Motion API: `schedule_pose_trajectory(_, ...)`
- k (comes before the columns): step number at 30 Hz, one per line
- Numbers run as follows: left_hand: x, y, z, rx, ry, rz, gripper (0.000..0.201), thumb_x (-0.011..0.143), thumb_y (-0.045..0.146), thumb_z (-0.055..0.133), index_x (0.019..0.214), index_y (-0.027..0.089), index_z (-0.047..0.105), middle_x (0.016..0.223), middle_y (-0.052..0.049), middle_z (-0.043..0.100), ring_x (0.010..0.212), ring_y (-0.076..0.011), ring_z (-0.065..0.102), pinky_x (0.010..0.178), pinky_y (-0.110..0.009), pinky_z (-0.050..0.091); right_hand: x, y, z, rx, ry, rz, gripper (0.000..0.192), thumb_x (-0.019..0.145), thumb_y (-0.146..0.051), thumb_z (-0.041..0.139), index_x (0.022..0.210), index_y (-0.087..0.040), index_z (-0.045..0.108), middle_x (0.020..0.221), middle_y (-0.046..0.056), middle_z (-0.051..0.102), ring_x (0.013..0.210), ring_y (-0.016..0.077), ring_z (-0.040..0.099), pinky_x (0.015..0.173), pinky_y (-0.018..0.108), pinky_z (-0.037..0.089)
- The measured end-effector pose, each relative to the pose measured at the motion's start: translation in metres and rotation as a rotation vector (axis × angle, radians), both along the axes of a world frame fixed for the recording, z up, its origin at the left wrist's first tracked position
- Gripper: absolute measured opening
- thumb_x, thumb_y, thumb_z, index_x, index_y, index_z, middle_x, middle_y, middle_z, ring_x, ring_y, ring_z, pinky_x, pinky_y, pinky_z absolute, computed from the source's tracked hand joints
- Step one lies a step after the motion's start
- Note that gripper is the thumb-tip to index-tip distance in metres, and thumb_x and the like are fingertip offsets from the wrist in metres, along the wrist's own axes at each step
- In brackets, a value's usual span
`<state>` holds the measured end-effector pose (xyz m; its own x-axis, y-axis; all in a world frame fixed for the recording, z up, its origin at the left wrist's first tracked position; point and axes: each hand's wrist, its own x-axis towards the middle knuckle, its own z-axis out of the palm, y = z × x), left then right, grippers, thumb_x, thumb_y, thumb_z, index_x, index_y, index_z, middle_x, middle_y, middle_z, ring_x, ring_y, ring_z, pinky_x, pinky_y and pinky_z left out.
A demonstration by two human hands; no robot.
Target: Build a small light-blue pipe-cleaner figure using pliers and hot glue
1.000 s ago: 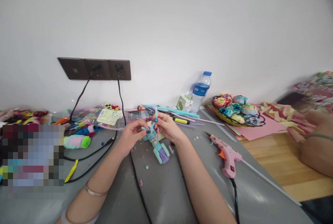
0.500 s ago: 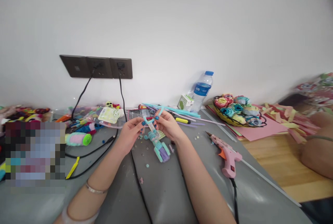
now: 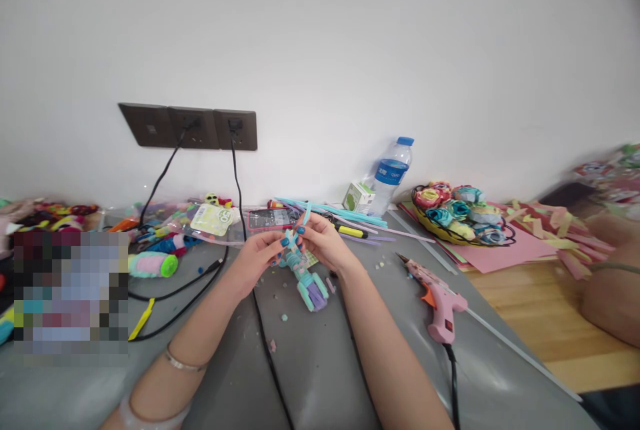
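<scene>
Both hands meet near the middle of the grey table. My left hand (image 3: 263, 253) is closed, its thumb and fingers pinching a light-blue pipe cleaner (image 3: 307, 214). On the other side my right hand (image 3: 323, 241) pinches the same pipe cleaner, whose free end sticks up above the fingers. Just below the fingertips lies a small pipe-cleaner figure (image 3: 313, 291) in turquoise and purple. Whether the pipe cleaner is joined to the figure is hidden by the fingers. Behind the hands rests a phone (image 3: 270, 219) with a red edge.
A pink glue gun (image 3: 440, 303) lies to the right, its glue stick reaching the table edge. Behind are loose pipe cleaners (image 3: 350, 213), a yellow-black cutter (image 3: 353, 232), a water bottle (image 3: 391, 177) and paper flowers (image 3: 457, 211). A black cable (image 3: 270, 350) crosses the table.
My left hand has moved right, up against my right hand. The light-blue pipe cleaner, stretched between them before, is now bunched at the fingertips.
</scene>
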<state>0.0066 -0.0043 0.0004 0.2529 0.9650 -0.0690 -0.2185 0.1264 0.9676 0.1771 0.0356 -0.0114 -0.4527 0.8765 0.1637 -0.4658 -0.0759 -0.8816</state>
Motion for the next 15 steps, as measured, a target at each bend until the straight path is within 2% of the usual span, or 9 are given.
schedule_pose_trajectory(15, -0.0044, 0.0000, -0.0060, 0.032, 0.137, -0.107, 0.038, 0.070, 0.050, 0.080, 0.085, 0.015, 0.076, 0.080, -0.004, 0.068, 0.066, -0.0103, 0.046, 0.060, -0.021, 0.034, 0.0039, -0.0009, -0.0020, 0.022, -0.070, 0.105, 0.031, 0.073, -0.041, 0.086, 0.088, -0.018, 0.070, 0.058, -0.006, 0.061, 0.048, 0.0062, 0.054, 0.044, 0.015, 0.046)
